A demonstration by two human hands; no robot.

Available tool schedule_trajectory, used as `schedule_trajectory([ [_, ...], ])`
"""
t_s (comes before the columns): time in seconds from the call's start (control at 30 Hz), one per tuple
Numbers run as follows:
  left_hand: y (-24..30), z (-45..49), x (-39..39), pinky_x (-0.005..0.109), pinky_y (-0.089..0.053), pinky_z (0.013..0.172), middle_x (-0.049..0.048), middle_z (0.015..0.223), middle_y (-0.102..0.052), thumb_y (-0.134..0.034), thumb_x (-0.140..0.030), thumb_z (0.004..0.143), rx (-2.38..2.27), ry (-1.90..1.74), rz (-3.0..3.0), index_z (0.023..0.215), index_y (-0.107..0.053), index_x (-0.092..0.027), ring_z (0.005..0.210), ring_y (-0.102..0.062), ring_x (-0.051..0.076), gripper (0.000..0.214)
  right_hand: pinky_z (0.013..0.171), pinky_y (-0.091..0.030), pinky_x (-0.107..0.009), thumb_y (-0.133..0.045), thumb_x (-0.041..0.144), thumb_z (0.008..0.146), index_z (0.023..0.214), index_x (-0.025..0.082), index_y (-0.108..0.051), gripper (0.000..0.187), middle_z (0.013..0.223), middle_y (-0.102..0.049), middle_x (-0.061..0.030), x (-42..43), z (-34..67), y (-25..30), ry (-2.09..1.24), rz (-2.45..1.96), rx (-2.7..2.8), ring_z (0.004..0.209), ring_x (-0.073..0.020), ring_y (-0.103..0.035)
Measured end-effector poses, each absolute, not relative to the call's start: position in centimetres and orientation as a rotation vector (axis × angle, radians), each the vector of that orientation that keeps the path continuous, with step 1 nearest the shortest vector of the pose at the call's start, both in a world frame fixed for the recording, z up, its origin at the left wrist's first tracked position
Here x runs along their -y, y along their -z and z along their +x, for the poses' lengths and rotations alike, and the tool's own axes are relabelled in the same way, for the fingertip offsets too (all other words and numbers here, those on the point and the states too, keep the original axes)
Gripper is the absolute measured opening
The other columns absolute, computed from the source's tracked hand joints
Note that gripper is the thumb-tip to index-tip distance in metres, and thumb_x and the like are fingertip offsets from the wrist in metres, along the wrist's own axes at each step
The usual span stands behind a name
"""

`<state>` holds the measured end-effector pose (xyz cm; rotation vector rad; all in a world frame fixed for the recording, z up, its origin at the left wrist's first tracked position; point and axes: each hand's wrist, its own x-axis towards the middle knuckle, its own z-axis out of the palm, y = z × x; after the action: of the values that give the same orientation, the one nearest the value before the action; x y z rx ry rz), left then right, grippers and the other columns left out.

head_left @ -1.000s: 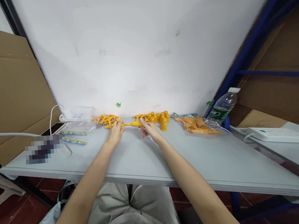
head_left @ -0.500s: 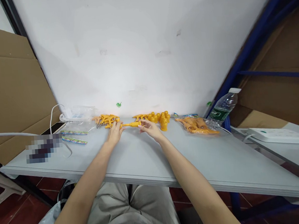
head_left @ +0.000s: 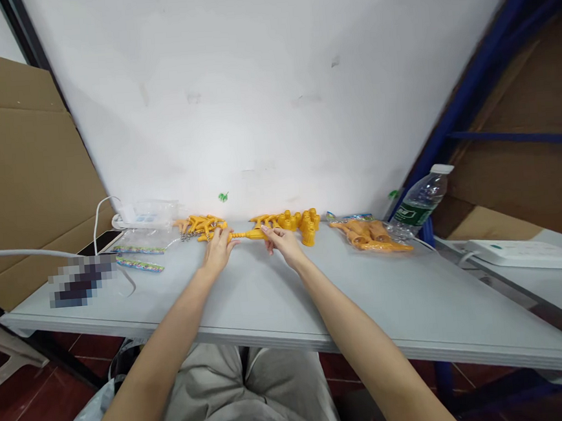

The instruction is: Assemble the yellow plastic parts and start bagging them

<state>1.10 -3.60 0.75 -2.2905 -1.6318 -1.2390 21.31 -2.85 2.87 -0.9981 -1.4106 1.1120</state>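
Both my hands close on a yellow plastic rod-shaped piece (head_left: 241, 235) with a ribbed middle, lying level between them near the back of the table. My left hand (head_left: 217, 249) grips its left part, and the tip sticks out beyond the fingers. My right hand (head_left: 282, 243) pinches the thicker right part between thumb and fingers, hiding that end. Behind my left hand is a pile of yellow branching plastic pieces (head_left: 203, 222). Several yellow cup-like pieces (head_left: 308, 229) stand just beyond my right hand, beside thin pointed yellow pieces (head_left: 266, 219).
On the right lie a clear bag of orange-yellow parts (head_left: 368, 235), a leaning water bottle (head_left: 419, 203) and a white power strip (head_left: 528, 254). Clear plastic packaging (head_left: 142, 237), a phone (head_left: 103, 242) and white cables (head_left: 26, 252) are on the left. A white wall (head_left: 273, 107) borders the back.
My right hand's fingers have shifted their grip around the right part of the yellow piece. My left hand stays nearly in place.
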Motion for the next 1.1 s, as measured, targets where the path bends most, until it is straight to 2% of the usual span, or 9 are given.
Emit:
schedule_trajectory([
  [0.17,-0.7,1.1,3.6,0.031,-0.049,0.081,0.0077,0.103,-0.057,-0.062,-0.030,0.086,1.621,1.220,-2.268,0.109,-0.057,-0.020,0.092,-0.061,0.020,0.026,0.036,-0.031,-0.024,-0.072,0.068,0.061,0.049,0.020,-0.046,0.056,0.044,-0.049,0.0026,3.0,20.6,-3.1,-1.165,-1.073,1.268,0.037,-0.0078,-0.042],
  [0.6,-0.7,1.2,3.5,0.030,-0.048,0.080,0.0075,0.101,-0.056,-0.062,-0.032,0.086,1.653,1.201,-2.271,0.109,-0.058,-0.019,0.089,-0.061,0.019,0.027,0.035,-0.030,-0.022,-0.073,0.060,0.067,0.055,0.020,-0.049,0.048,0.044,-0.044,0.0046,3.1,20.2,-3.2,-1.289,-1.114,1.111,0.038,-0.0067,-0.039],
  [0.8,-0.5,1.1,3.3,0.030,-0.049,0.081,0.0076,0.101,-0.056,-0.062,-0.034,0.086,1.624,1.226,-2.280,0.110,-0.058,-0.019,0.090,-0.060,0.019,0.028,0.038,-0.037,-0.020,-0.072,0.052,0.073,0.068,0.019,-0.058,0.036,0.048,-0.052,0.0033,3.0,20.2,-3.1,-1.378,-1.102,1.054,0.040,-0.0074,-0.044],
  [0.93,-0.3,1.0,3.1,0.031,-0.049,0.082,0.0082,0.102,-0.056,-0.060,-0.036,0.087,1.607,1.221,-2.307,0.111,-0.058,-0.019,0.093,-0.060,0.020,0.029,0.041,-0.042,-0.019,-0.064,0.046,0.083,0.077,0.019,-0.059,0.028,0.050,-0.058,0.0022,3.2,20.3,-3.5,-1.474,-1.113,1.015,0.038,-0.0079,-0.048],
  [1.1,-0.3,1.1,3.3,0.034,-0.049,0.084,0.0090,0.106,-0.054,-0.058,-0.040,0.088,1.575,1.215,-2.369,0.117,-0.056,-0.020,0.093,-0.060,0.021,0.035,0.045,-0.047,-0.019,-0.053,0.041,0.093,0.088,0.020,-0.058,0.022,0.063,-0.068,-0.0001,3.5,20.6,-4.2,-1.641,-1.070,0.963,0.039,-0.0085,-0.054],
])
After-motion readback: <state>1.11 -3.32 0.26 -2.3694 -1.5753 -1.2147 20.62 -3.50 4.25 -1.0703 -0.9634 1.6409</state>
